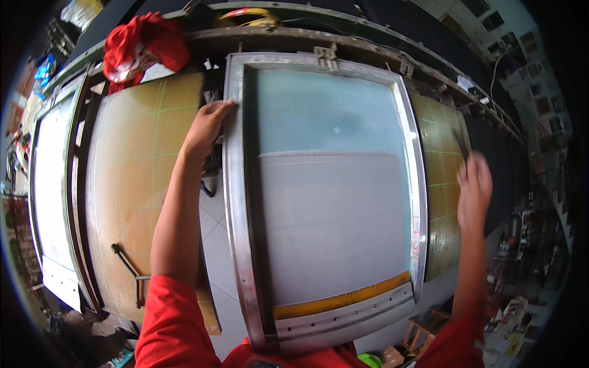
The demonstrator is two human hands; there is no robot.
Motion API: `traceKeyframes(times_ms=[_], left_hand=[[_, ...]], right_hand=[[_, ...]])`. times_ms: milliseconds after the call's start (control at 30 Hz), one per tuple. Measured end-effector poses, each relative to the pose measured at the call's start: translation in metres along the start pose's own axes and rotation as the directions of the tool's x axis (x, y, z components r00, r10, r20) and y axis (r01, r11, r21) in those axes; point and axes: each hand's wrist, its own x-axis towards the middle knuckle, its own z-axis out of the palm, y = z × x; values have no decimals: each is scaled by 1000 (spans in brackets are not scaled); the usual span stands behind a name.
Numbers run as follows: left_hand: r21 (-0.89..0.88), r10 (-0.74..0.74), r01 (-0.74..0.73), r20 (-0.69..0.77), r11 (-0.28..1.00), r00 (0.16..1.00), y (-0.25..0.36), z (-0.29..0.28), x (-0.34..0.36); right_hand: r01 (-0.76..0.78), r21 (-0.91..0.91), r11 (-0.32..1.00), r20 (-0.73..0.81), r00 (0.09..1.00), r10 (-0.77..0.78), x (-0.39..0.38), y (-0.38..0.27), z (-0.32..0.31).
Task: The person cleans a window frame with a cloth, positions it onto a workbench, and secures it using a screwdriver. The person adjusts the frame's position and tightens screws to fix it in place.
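Note:
A silver metal screen frame (236,214) fills the middle, with pale mesh (331,208), a teal upper band and a yellow-edged squeegee (343,294) with a metal holder lying along its bottom. My left hand (211,119) grips the frame's upper left side, fingers closed on it. My right hand (474,184), smeared by motion, is right of the frame, closed on a thin dark tool (461,142) over a yellowish gridded board (442,221). Hinged clamps (326,58) sit on the frame's top edge.
A yellow board (141,172) with a T-handled tool (138,277) lies left, beside another framed screen (54,184). A red cloth (141,49) hangs on the back rail (368,48). A wooden stool (423,331) is at lower right; tiled floor (218,257) shows between boards.

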Motion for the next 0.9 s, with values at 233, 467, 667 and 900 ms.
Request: traceKeyframes(times_ms=[233,467,667,900], left_hand=[[-89,-31,36,59,995,998,-1,0,2],[-44,-42,42,-5,998,999,8,6,-4],[0,-48,48,-37,999,998,9,10,-3],[178,54,-40,-72,983,996,1,9,-2]], right_hand=[[-356,135,925,-401,834,380,-221,76,-166],[-376,341,862,-558,657,507,-268,115,-141],[-389,316,865,-533,682,501,-277,146,-148],[-414,339,845,-649,548,529,-273,147,-146]])
